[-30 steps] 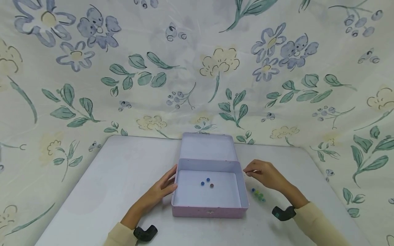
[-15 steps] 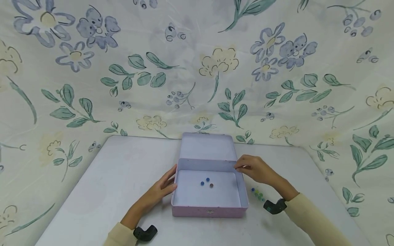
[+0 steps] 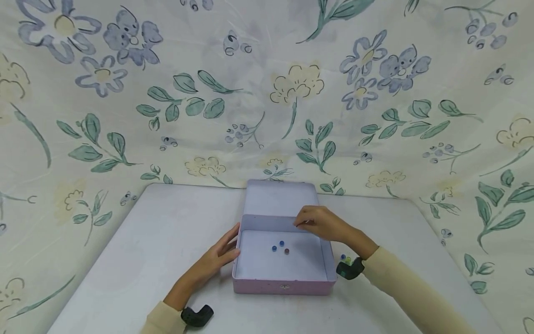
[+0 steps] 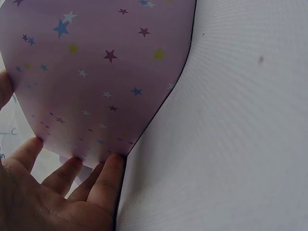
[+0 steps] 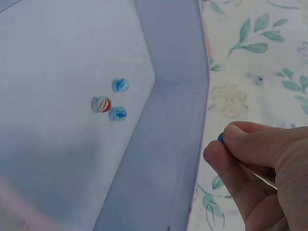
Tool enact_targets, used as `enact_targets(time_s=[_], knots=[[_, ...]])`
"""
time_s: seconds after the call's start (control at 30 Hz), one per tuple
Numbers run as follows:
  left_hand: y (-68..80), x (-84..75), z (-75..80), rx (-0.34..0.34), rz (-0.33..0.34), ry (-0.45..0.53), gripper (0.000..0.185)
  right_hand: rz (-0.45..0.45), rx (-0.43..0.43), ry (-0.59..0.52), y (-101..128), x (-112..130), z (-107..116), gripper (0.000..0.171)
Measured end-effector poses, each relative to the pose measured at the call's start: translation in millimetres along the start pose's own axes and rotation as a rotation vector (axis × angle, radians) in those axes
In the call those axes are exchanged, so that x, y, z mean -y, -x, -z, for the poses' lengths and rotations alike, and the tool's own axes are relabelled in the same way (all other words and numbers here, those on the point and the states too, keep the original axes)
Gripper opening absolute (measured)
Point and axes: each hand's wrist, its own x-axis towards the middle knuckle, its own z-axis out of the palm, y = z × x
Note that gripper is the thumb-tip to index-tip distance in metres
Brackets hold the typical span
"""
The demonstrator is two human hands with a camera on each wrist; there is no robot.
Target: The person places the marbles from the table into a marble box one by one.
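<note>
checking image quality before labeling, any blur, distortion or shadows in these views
Head view: even soft light, wide-angle bending at the edges, marbles small but distinct in the tin box. Left wrist view: the box's starry side warps into a curve; left hand dim, in shadow. Right wrist view: sharp; right hand pinches a blue marble, mostly hidden.

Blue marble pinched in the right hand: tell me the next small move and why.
Probably release it. The right hand pinches the small blue glass marble above the open pink star-printed tin box, where three marbles already lie, and the left hand steadies the box's side.
</note>
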Motion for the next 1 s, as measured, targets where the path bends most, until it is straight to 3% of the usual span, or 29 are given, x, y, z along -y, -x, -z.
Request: enact_targets(time_s=[0.23,0.5,0.77,1.0], knots=[[-1.3,0.0,-0.9,0.01,-0.024,-0.022,0.072,0.035,0.045,-0.009,-20.8,2.9,-14.2,0.019],[-1.6,-1.1,-2.2,-0.01,0.007,-0.004,0.071,0.028,0.112,0.01,-37.2,-0.9,-35.8,0.016],[-2.9,2.4,-4.0,0.003,-0.005,0.007,0.071,-0.052,0.164,0.043,-39.8,-7.2,-57.6,0.015],[-2.3,1.1,-2.0,-0.003,-0.016,0.005,0.07,-0.033,0.157,0.056,-39.9,-13.6,-67.8,0.013]])
